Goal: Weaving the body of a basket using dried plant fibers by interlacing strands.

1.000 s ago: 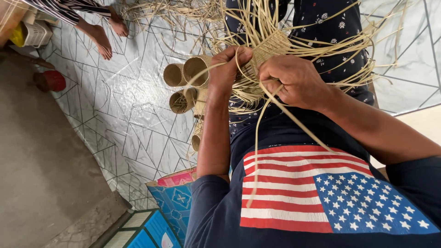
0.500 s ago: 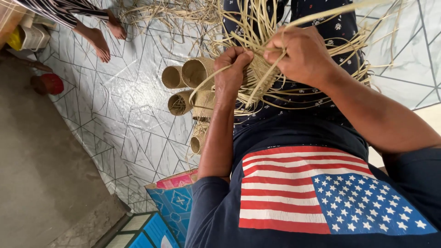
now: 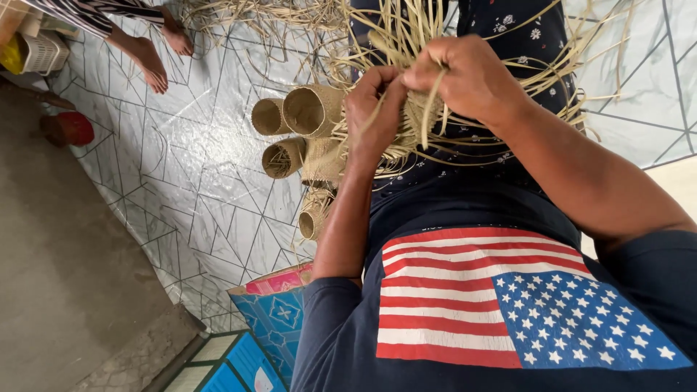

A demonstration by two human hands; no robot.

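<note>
Straw-coloured half-woven basket [image 3: 417, 120] mostly hidden behind both hands | left hand [image 3: 374, 109] fingers closed on strips | right hand [image 3: 465, 76] fingers pinching strand [image 3: 433, 109] | woven cylinders [image 3: 305, 134] beside left fingers

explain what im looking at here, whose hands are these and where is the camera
The camera sits on a person's head and looks down their own body, so the dark blue shirt with a striped, starred print fills the bottom. The two bare hands are theirs: the left hand and the right hand both grip a half-woven piece of pale straw strips held over the lap, loose strands sticking out all round. Beside the left forearm, several finished woven straw tubes lie on a pale patterned floor mat. At the top left are another person's bare feet.
</note>
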